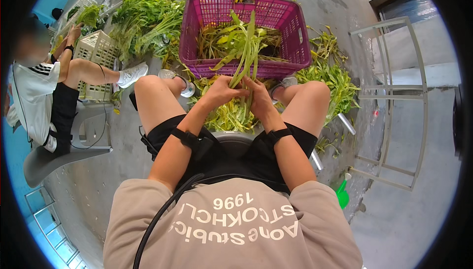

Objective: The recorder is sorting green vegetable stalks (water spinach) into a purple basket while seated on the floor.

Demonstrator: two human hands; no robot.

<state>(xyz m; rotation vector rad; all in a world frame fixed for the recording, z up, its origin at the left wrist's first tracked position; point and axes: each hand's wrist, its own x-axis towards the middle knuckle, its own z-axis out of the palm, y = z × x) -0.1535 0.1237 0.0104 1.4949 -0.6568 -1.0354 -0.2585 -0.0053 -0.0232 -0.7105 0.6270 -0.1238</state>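
Note:
My left hand (224, 91) grips a bunch of long-stemmed leafy greens (247, 55) near its lower stems, thumb laid across them. Against the other side of the same stems, my right hand (259, 96) pinches with thumb and fingers. The leafy tops point away from me over the near rim of a magenta plastic crate (244, 70). Inside that crate lie yellowed leaves and withered stalks (218, 43). Below my hands, between my knees, a heap of yellow-green leaves (231, 117) rests on the floor; my wrists partly cover it.
Left of the crate lies a large pile of leafy greens (147, 29). More greens (329, 84) lie by my right knee. A seated co-worker (44, 80) handles greens beside a cream plastic crate (97, 51). At right are a metal frame (386, 95) and a green watering can (343, 197).

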